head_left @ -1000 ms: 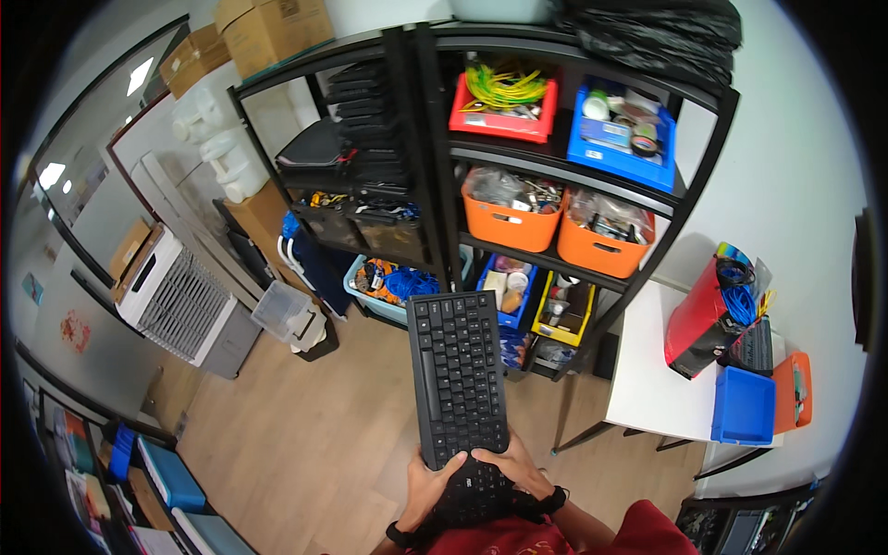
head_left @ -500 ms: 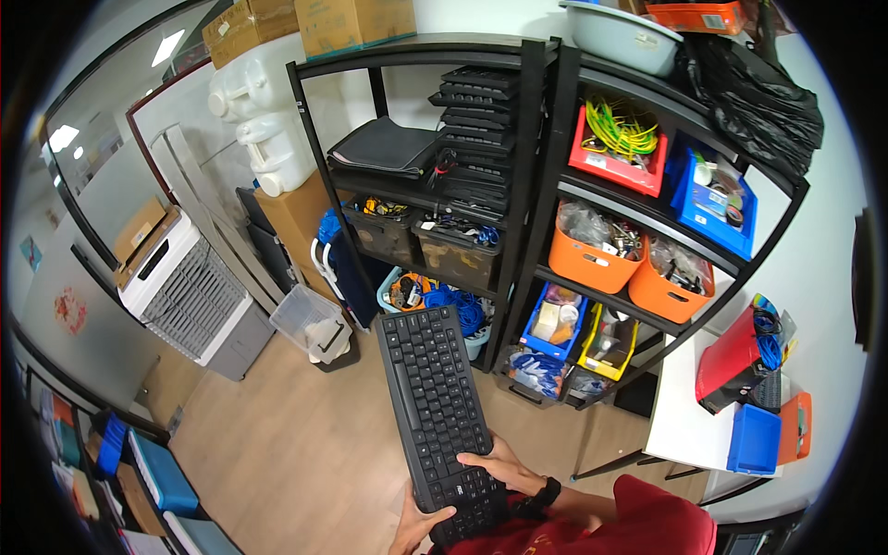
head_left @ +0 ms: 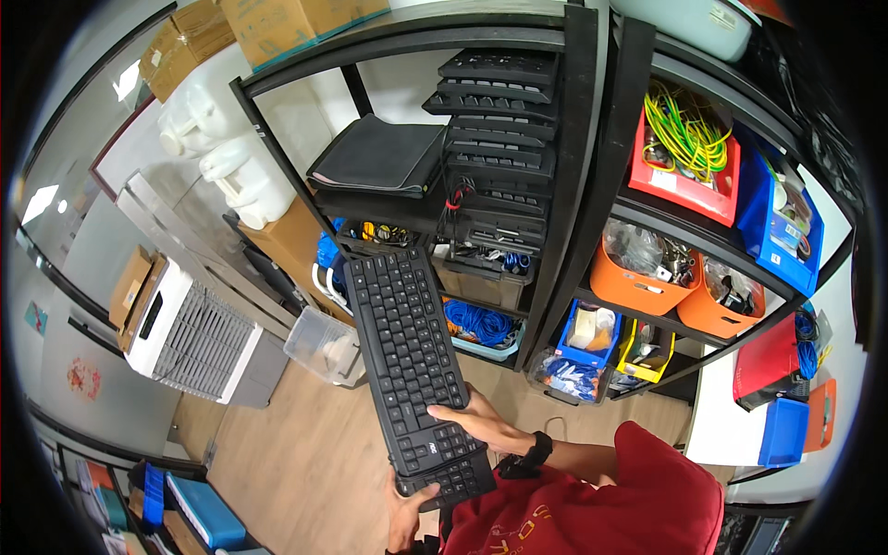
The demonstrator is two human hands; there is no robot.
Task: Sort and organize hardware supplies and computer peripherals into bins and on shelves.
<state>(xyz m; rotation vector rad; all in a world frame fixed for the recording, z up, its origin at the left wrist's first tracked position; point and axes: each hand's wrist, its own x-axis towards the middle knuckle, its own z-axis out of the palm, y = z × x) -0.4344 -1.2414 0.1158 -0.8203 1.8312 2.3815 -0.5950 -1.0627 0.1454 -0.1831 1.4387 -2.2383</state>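
A long black keyboard slants up and away in front of my body. The number pad of a second black keyboard shows from beneath its near end, so the two overlap. My left hand grips the near end of the lower keyboard, thumb over its keys. Around the right edge of the upper keyboard wraps my right hand, thumb across the keys and the other fingers mostly hidden underneath. Beyond, a stack of black keyboards fills the right side of a black shelf, beside a flat black folder-like case.
Black shelving stands ahead with orange bins, a red bin and blue cables. To the left are an air cooler, a clear plastic box and white jugs. A white table is at right.
The shelves now appear nearer and larger. The upper keyboard has shifted up and left in view with both hands, and the lower keyboard's number pad sticks out more distinctly at the near end.
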